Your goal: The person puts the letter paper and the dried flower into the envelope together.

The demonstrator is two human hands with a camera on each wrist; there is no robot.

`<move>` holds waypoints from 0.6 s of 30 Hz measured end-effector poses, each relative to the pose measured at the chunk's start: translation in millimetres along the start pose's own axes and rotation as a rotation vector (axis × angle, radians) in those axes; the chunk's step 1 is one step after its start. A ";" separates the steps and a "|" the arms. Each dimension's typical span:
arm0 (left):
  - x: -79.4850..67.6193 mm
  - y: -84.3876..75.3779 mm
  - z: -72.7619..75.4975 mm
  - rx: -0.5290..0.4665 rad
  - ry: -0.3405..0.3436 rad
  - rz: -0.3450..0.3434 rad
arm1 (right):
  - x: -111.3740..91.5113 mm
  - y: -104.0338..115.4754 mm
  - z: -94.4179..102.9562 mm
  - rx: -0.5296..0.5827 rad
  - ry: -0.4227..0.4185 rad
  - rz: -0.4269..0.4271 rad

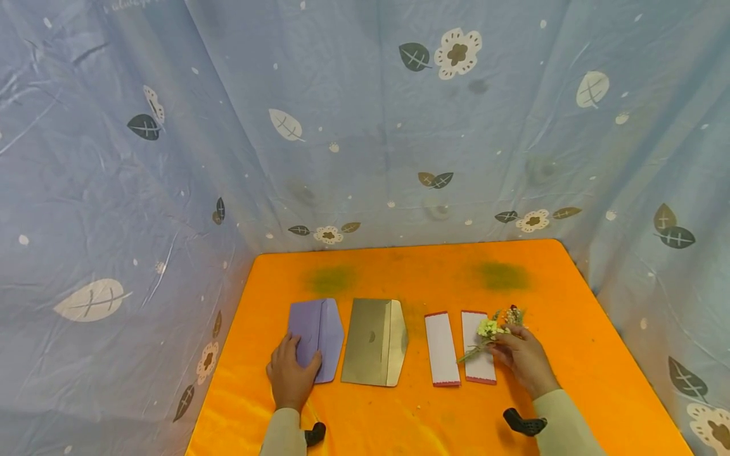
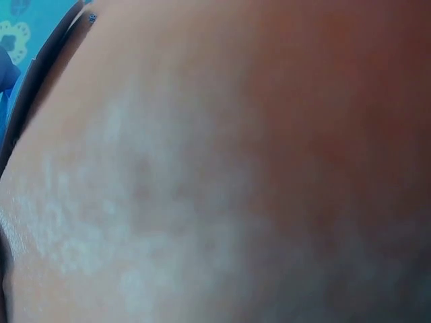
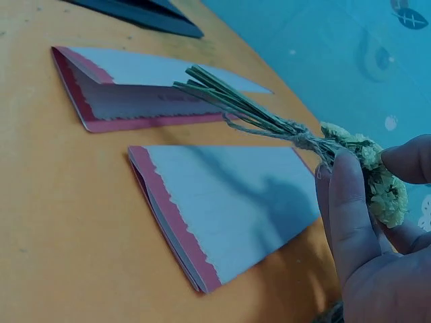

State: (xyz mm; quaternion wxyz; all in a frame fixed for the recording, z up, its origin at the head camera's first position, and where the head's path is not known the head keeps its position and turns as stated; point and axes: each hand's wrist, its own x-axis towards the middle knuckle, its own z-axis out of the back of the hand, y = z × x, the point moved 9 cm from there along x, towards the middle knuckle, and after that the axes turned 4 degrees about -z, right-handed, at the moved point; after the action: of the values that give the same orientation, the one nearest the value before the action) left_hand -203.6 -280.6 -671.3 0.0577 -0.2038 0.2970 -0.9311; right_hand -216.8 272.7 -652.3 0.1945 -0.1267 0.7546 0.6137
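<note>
A small tied bunch of dried yellow flowers (image 1: 488, 329) is pinched in my right hand (image 1: 525, 358), above a folded white card with red edges (image 1: 480, 373). In the right wrist view, twine binds its green stems (image 3: 246, 111), which point away from the fingers. My left hand (image 1: 292, 377) rests on a purple envelope (image 1: 308, 316), its fingers spread over the left part. The envelope's pointed flap lies unfolded to the right. In the left wrist view, blurred skin (image 2: 168, 168) fills nearly everything, so the fingers are hidden there.
A gold envelope (image 1: 365, 342) with its flap unfolded lies right of the purple one. Beside it is another folded white card (image 1: 442, 348). A second dried-flower bunch (image 1: 515, 313) lies just beyond my right hand. Patterned blue curtains (image 1: 388, 126) enclose the orange table (image 1: 399, 272).
</note>
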 end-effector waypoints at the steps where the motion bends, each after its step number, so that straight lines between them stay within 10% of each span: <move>1: -0.2 -0.1 0.4 -0.003 -0.002 -0.003 | 0.3 -0.5 -1.2 0.006 0.002 -0.001; 18: -1.4 -1.0 1.4 -0.017 -0.006 -0.018 | 3.0 -1.3 -26.5 0.030 0.036 0.023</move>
State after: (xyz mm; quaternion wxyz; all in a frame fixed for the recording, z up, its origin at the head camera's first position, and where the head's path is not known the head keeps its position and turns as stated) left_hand -201.7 -280.3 -670.2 0.0485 -0.2095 0.3030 -0.9284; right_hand -222.5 246.8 -650.2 0.1757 -0.1259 0.7684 0.6024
